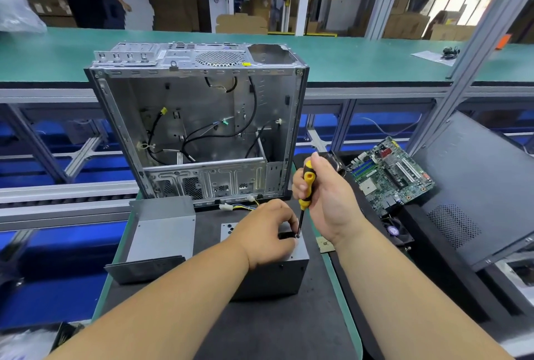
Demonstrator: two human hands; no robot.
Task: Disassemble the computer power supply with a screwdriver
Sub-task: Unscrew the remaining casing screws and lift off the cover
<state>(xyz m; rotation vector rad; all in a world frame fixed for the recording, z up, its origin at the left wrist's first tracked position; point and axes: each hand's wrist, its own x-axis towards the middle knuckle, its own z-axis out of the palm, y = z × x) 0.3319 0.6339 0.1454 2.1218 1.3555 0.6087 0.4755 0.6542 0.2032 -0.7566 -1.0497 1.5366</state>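
Observation:
The grey metal power supply stands on the dark mat in front of me. My left hand lies on its top, fingers curled round a small black part at the upper edge. My right hand grips the yellow-and-black screwdriver upright, its tip touching the top of the power supply beside my left fingers. The power supply's removed grey cover lies to the left. Yellow and black wires with white plugs run out behind my left hand.
An open, gutted computer case stands just behind the power supply. A green motherboard and a small fan lie to the right, beside a dark side panel. A green conveyor runs across the back, with a person standing beyond it.

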